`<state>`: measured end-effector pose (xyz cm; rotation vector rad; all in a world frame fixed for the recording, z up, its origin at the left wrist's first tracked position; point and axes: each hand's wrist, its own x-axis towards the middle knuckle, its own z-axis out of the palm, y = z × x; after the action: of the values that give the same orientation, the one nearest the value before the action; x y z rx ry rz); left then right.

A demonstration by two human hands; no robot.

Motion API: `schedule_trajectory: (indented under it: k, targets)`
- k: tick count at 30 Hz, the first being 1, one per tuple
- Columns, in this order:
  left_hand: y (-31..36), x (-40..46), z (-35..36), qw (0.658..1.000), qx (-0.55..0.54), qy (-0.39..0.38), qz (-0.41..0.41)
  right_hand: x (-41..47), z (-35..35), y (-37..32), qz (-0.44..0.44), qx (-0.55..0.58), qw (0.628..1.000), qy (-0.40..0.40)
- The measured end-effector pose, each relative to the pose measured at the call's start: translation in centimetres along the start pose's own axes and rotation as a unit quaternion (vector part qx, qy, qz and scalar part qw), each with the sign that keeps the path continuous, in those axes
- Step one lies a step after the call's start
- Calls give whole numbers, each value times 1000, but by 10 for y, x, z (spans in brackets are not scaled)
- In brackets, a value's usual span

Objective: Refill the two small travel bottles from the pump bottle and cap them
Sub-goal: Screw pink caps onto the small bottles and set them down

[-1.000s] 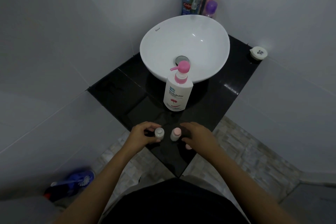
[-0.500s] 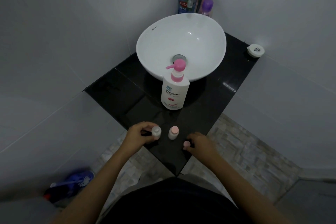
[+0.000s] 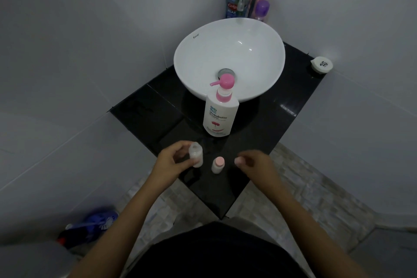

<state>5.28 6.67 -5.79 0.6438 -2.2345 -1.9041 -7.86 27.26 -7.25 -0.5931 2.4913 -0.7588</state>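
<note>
Left hand (image 3: 168, 162) grips the uncapped travel bottle (image 3: 195, 155), lifted off the tabletop (image 3: 255, 133). Right hand (image 3: 252, 161) pinches what looks like its pink cap (image 3: 237, 160). Capped bottle (image 3: 218, 165) stands between. Bring the mouth squarely under the pump bottle (image 3: 220, 113) spout before pressing.

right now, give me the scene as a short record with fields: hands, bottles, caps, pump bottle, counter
left hand: grip closed on the uncapped travel bottle, lifted and tilted
right hand: pinching a small pink cap
second travel bottle: upright on the black counter, pink cap on, between the hands
pump bottle: upright behind the small bottles, in front of the white basin, spout pointing left in the picture
fill level: too blurred to tell
</note>
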Motion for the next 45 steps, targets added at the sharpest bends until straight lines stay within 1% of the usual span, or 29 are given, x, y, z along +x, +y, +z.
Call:
schedule_trajectory:
  k: [3, 6, 8, 10, 13, 18, 21, 24, 28, 30, 35, 38, 40, 41, 45]
  targets:
    - [29, -3, -4, 999, -22, 5, 27, -7, -39, -33, 6, 158, 986, 59]
    - [60, -7, -8, 997, -47, -2, 64, -19, -78, -73, -57, 294, 951, 76]
    - [77, -8, -10, 994, -68, -2, 85, -28, -98, -96, -104, 341, 931, 77]
    - [87, -8, -11, 991, -86, 3, 101, -37, -111, -115, -138, 355, 922, 70]
    - [94, -10, -11, 991, -75, 1, 112, -43, -116, -130, -171, 331, 926, 55]
    - [96, -14, -8, 993, -40, -23, 113, -42, -102, -131, -198, 223, 953, 48]
    - [97, -17, -7, 992, -49, -36, 110, -41, -103, -127, -209, 181, 960, 42]
    - [98, -19, -7, 992, -59, -36, 104, -40, -110, -123, -215, 142, 966, 17]
    - [100, -18, -5, 992, -62, -42, 104, -44, -112, -125, -227, 144, 963, -6]
    - [102, -19, -3, 992, -61, -42, 106, -43, -111, -123, -226, 143, 964, -5]
    - [104, -19, -2, 992, -58, -37, 106, -40, -105, -121, -166, 162, 973, 12]
    - [105, -17, -1, 993, -57, -32, 99, -42, -110, -118, -186, 194, 963, -3]
    - [105, -17, -1, 993, -59, -29, 97, -41, -112, -115, -211, 184, 960, -21]
    - [106, -16, -1, 993, -57, -29, 97, -40, -111, -114, -211, 169, 963, -22]
    - [107, -16, -1, 994, -52, -33, 91, -36, -105, -117, -163, 158, 974, 2]
